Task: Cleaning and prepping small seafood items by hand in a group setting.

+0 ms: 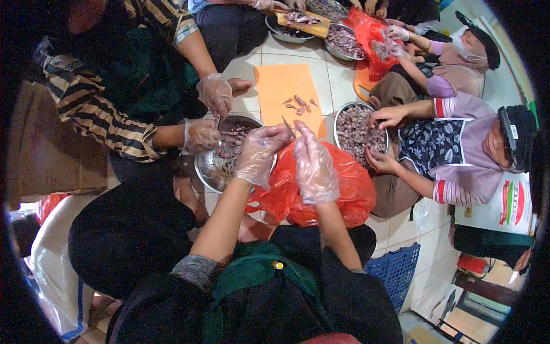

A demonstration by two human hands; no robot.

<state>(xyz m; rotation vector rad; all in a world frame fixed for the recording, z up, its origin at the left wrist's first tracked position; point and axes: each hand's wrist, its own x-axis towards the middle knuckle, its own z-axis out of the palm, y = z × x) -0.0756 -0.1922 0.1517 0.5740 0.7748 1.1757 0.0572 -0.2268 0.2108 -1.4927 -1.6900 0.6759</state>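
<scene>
My left hand [262, 150] and my right hand [316, 165] both wear clear plastic gloves. Their fingertips meet around a thin pointed thing [288, 125], which looks like a small knife blade; its lower end is hidden by the fingers. Beyond them lies an orange cutting board [281, 88] on the floor, with several small reddish-brown seafood pieces [300, 105] on it. Under and beside my right hand bulges a red plastic bag [352, 185]. A metal bowl [206, 174] of seafood pieces and liquid stands left, partly behind my left hand.
At left, a person's gloved hands [202, 135] work over that bowl. On the right, another person's bare hands [380, 161] touch a metal bowl [337, 124] of pieces. Farther off are more people, bowls, a wooden board [324, 28] and a red bag [365, 26]. A blue plastic basket [393, 273] stands lower right.
</scene>
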